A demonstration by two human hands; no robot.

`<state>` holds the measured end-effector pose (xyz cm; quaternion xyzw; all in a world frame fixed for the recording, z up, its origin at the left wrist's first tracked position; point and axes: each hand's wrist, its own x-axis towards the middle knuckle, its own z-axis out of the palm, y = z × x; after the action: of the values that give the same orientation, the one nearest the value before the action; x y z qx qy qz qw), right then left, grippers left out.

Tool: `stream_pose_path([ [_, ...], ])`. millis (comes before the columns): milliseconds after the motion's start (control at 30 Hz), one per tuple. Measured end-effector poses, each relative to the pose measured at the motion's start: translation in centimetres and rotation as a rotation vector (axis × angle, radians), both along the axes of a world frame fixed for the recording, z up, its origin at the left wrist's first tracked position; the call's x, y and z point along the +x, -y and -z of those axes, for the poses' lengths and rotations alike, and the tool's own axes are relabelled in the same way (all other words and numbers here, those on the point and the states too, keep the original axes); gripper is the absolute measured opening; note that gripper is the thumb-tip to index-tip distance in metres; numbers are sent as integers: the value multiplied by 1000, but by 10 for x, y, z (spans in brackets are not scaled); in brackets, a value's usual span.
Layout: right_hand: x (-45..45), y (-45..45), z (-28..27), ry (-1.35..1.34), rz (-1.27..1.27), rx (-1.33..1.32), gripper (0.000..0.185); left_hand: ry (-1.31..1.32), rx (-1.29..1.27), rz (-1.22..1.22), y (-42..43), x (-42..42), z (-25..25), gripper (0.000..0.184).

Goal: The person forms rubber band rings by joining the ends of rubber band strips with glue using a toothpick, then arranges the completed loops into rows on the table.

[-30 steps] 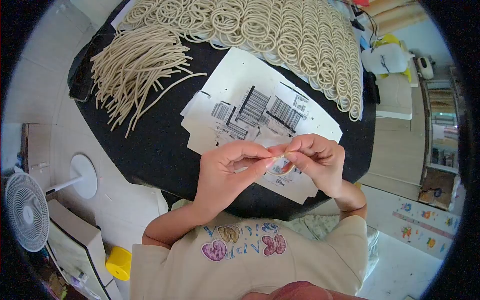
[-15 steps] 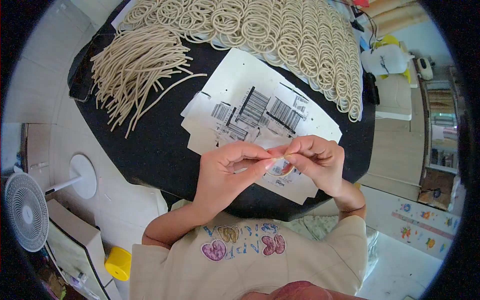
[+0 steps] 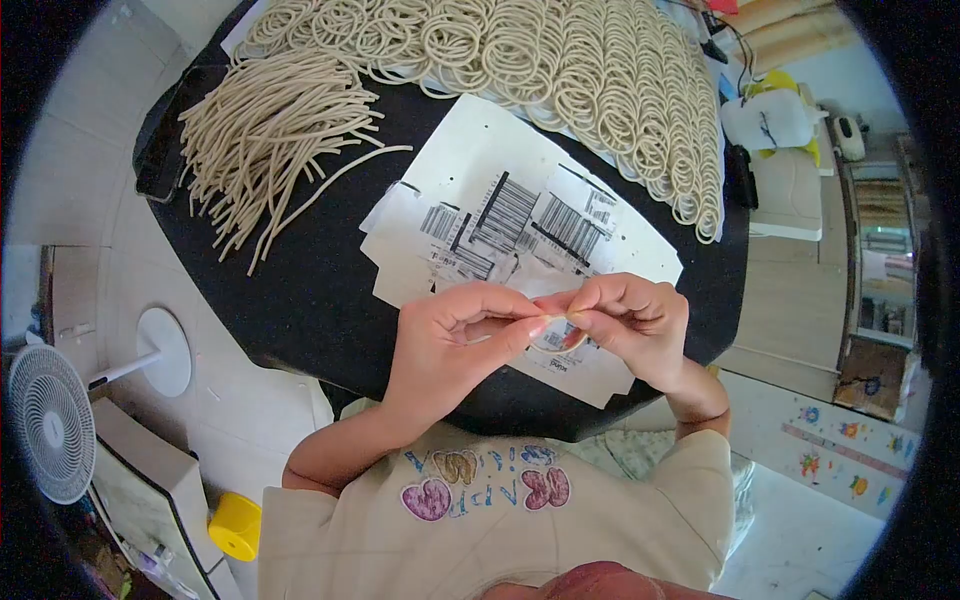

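Note:
Between my two hands a beige cord is bent into a small ring [image 3: 562, 350], its top pinched by both. My left hand [image 3: 465, 335] grips the ring's left side between thumb and forefinger. On the right side, my right hand [image 3: 635, 322] pinches it close to the other fingertips. Fingers hide the join of the cord. Beneath the hands lies a white card sheet [image 3: 465, 140] with printed barcodes. Straight beige cords [image 3: 270, 130] form a loose bundle at the upper left. Many beige rings [image 3: 600, 85] overlap in rows along the far side.
A black cloth [image 3: 290, 310] covers the table. To the left stand a white fan [image 3: 52, 425] and a round white base [image 3: 165, 352]. A yellow stool [image 3: 236, 526] is at the lower left. At the upper right is a white container [image 3: 770, 120].

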<state>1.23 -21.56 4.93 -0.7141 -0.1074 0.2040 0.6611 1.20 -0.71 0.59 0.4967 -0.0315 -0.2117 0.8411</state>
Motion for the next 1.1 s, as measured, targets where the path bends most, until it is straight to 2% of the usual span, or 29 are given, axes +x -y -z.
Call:
stream_pose_path([
  [1100, -10, -8, 10, 34, 56, 21, 14, 40, 41, -32, 2, 0, 2, 9],
])
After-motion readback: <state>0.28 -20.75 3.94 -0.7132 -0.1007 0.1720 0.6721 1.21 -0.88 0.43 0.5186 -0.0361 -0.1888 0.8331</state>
